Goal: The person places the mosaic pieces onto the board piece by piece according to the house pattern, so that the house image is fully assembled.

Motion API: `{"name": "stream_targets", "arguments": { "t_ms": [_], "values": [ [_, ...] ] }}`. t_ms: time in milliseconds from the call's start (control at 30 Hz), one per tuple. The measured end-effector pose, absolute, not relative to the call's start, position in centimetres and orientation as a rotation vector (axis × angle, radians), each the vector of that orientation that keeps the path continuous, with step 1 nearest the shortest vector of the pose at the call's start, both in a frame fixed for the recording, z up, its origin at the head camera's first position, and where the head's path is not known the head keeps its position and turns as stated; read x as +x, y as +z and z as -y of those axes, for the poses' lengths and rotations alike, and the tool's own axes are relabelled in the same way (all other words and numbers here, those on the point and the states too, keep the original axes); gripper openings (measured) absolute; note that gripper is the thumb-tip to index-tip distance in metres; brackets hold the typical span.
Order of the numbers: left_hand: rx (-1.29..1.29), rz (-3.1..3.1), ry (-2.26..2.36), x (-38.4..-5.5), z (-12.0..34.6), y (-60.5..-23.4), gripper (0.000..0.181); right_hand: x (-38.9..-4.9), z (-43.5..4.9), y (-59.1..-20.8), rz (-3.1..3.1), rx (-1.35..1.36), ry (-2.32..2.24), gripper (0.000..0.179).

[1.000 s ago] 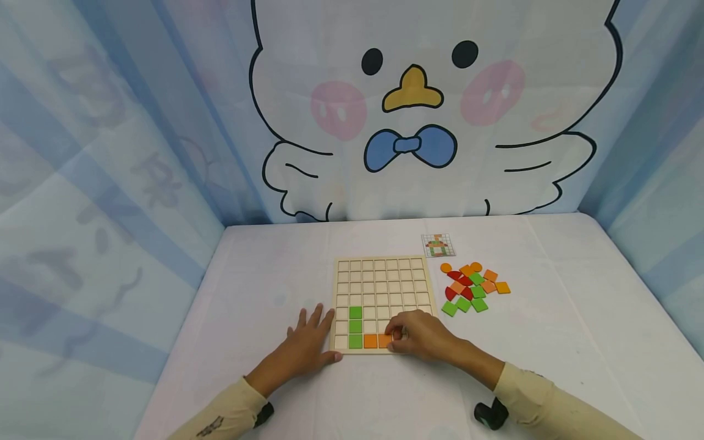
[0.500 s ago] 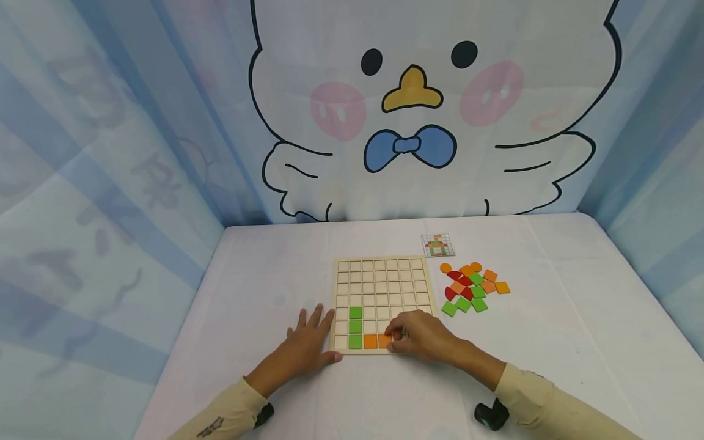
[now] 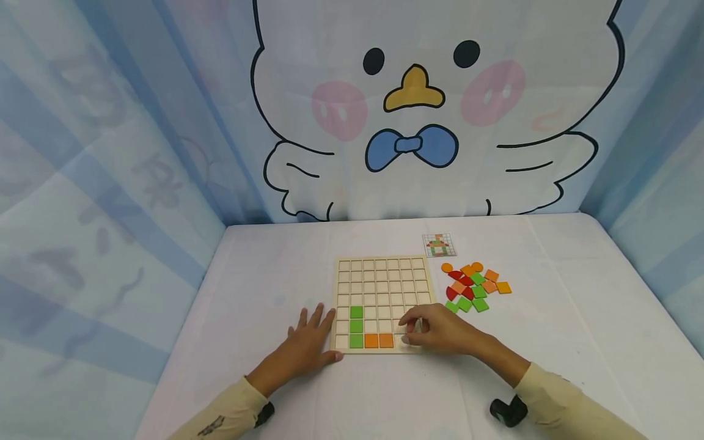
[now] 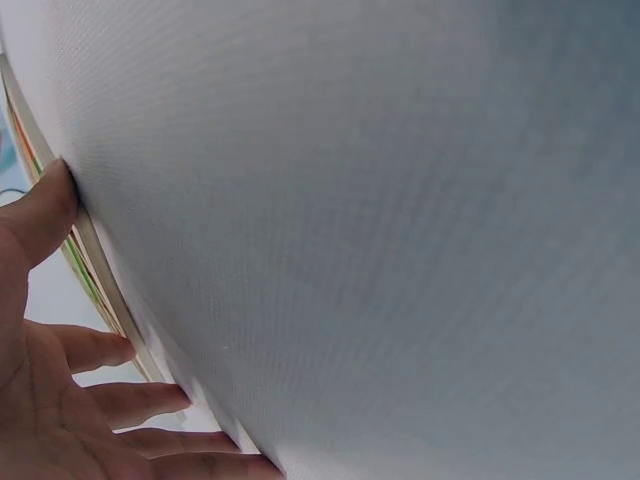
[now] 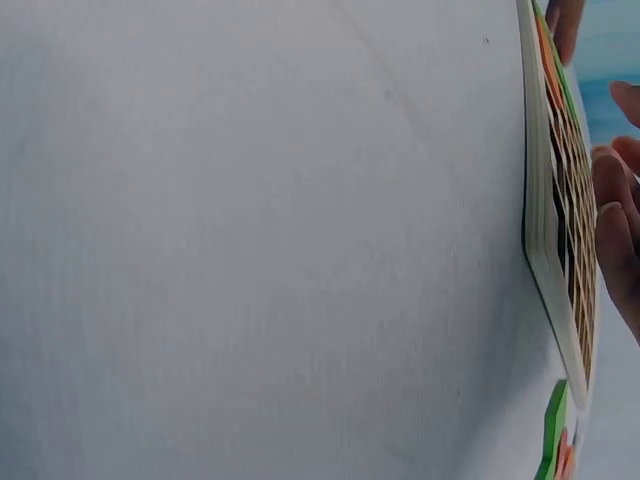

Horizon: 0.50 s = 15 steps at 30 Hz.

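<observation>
A wooden grid board (image 3: 382,282) lies on the white table. In its lower left are a column of green square tiles (image 3: 356,326) and two orange square tiles (image 3: 371,341) side by side in the bottom row. My left hand (image 3: 304,352) rests at the board's left edge, fingers spread; the left wrist view shows the thumb (image 4: 48,205) against the edge. Over the lower right cells hovers my right hand (image 3: 447,330), its fingers loosely bent. In the right wrist view its fingertips (image 5: 608,180) stand apart above the grid, and nothing shows between them.
Right of the board lies a loose heap of green, orange and red pieces, among them a green square (image 3: 480,304), an orange square (image 3: 503,287) and red rounded pieces. A small picture card (image 3: 439,245) lies behind them. A printed curtain hangs at the back.
My right hand has let go of the second orange tile in the bottom row and moved right, uncovering it. My left hand has stayed at the board's edge.
</observation>
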<state>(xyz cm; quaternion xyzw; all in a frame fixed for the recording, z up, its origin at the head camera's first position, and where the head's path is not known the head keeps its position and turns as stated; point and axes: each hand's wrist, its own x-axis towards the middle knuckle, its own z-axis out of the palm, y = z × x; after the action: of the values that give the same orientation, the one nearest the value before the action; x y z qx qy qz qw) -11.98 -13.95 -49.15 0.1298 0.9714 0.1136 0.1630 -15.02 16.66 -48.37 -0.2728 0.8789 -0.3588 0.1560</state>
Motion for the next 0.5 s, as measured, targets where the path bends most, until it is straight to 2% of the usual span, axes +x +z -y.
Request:
{"name": "stream_targets", "arguments": {
  "t_ms": [167, 500],
  "values": [
    [0.368, -2.774, 0.321, -12.0, 13.9, -49.3, 0.091, -15.7, -18.6, -48.3, -2.535, -0.727, -1.020, 0.033],
    [0.367, -2.770, 0.334, -11.9, 14.0, -49.0, 0.090, -16.9, -22.2, -48.4, -2.680, -0.594, -0.941, 0.032]
  ]
}}
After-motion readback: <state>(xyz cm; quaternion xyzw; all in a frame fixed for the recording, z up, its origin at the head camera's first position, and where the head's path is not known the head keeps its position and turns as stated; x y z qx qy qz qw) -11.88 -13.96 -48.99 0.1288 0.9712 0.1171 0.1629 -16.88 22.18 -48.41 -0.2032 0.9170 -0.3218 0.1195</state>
